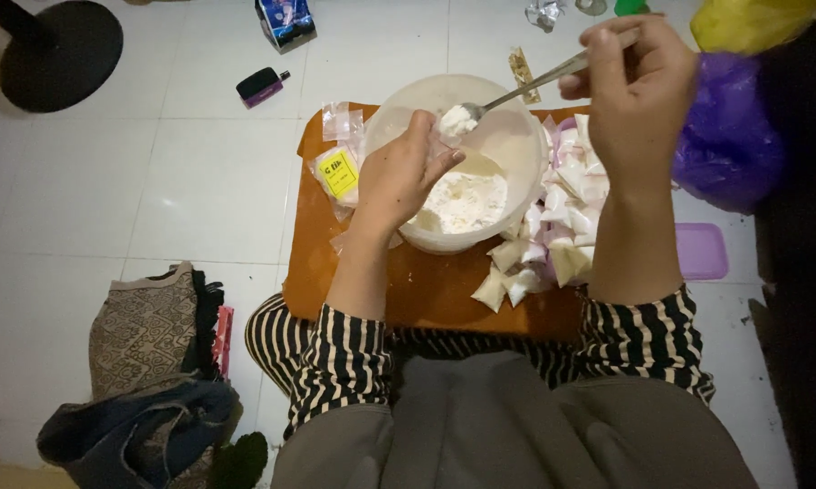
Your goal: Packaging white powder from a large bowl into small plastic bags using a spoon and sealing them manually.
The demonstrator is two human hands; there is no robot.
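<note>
My right hand (629, 77) grips a metal spoon (525, 89) by its handle, its bowl heaped with white powder. The spoon tip meets a small clear plastic bag (446, 136) pinched in the fingers of my left hand (399, 177). Both hands hover over a white plastic bowl (516, 149) holding more white powder (462, 201). The bowl stands on an orange board (426, 290) in front of my knees. A pile of filled small packets (553, 231) lies on the board to the right of the bowl.
Empty clear bags with a yellow label (340, 172) lie left of the bowl. A purple plastic bag (725, 145) and a purple lid (702, 251) sit at the right. On the white tiled floor are a small black device (261, 86), a black round stand base (59, 54) and folded cloth (145, 362).
</note>
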